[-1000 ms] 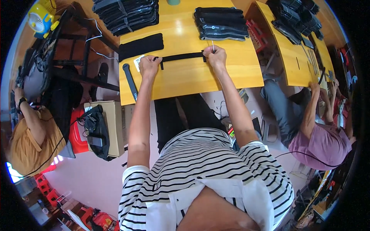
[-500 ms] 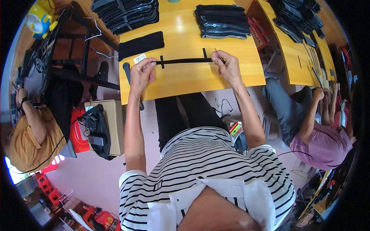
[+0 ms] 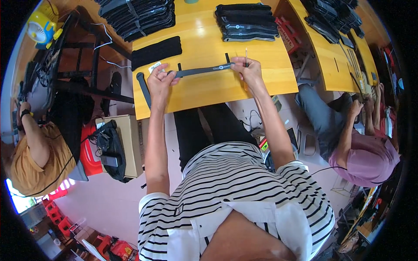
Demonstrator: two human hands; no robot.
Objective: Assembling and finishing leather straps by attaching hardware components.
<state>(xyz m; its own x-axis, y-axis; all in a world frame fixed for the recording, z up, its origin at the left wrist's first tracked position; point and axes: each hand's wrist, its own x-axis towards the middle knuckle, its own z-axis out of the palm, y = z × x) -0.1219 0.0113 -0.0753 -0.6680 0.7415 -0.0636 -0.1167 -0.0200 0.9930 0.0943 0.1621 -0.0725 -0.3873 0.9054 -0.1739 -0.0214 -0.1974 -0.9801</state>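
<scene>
A dark grey flat strap (image 3: 200, 71) with a small light printed mark near its right end is stretched between my hands, just above the table. My left hand (image 3: 160, 82) pinches its left end between thumb and fingers. Its right end is in the grip of my right hand (image 3: 249, 71), which also holds a thin pointed tool (image 3: 246, 55), its tip sticking up past the fingers. Another grey strap (image 3: 145, 90) lies at the table's left edge, beside my left wrist. A black fabric piece (image 3: 156, 52) lies beyond my left hand, with a white label (image 3: 154, 66) close by.
On the yellow table (image 3: 196, 41), stacks of black straps (image 3: 137, 19) and folded dark pieces (image 3: 246, 24) stand at the back. Two short black marks (image 3: 227, 57) show on its top. Co-workers sit left (image 3: 39, 156) and right (image 3: 365, 158). A cardboard box (image 3: 130, 148) stands lower left.
The strap between my hands has turned from its narrow black side to its grey face, so the printed mark shows. The pointed tool in my right hand now stands more upright.
</scene>
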